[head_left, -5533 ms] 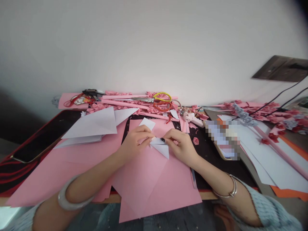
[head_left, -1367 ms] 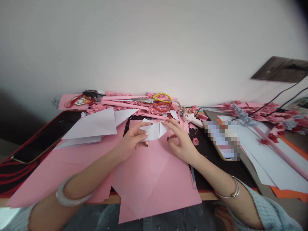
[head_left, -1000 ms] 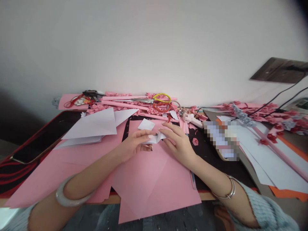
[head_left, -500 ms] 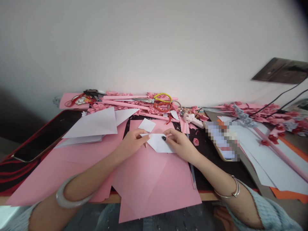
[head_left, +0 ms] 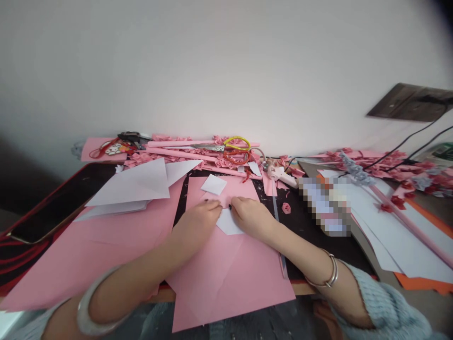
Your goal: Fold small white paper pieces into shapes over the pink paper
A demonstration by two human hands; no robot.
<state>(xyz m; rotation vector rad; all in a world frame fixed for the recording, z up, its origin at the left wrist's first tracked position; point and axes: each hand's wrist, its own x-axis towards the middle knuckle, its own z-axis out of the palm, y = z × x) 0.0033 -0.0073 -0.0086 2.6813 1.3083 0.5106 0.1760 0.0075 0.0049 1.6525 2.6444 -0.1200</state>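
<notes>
A folded piece of white paper (head_left: 228, 223) lies low over a pink sheet (head_left: 233, 283), its pointed lower part showing between my hands. My left hand (head_left: 200, 218) is closed at the paper's upper left, fingertips pressed on its top edge. On the other side, my right hand (head_left: 252, 216) is curled with thumb and fingers at the same edge. Both hands cover much of the paper, so its full shape is hidden. Just beyond them rests a small white paper square (head_left: 213, 184), touched by neither hand.
White sheets (head_left: 130, 186) lie at left beside a dark phone-like slab (head_left: 63, 200). Scissors (head_left: 235, 145) rest on pink paper flowers at the back. A glue gun (head_left: 279, 174), a pink paper rose (head_left: 286, 208) and a blurred-out phone (head_left: 325, 208) are at right.
Both hands have come closer together and moved slightly nearer to me. The paper has gone from held up between the fingertips to pressed down low against the pink sheet.
</notes>
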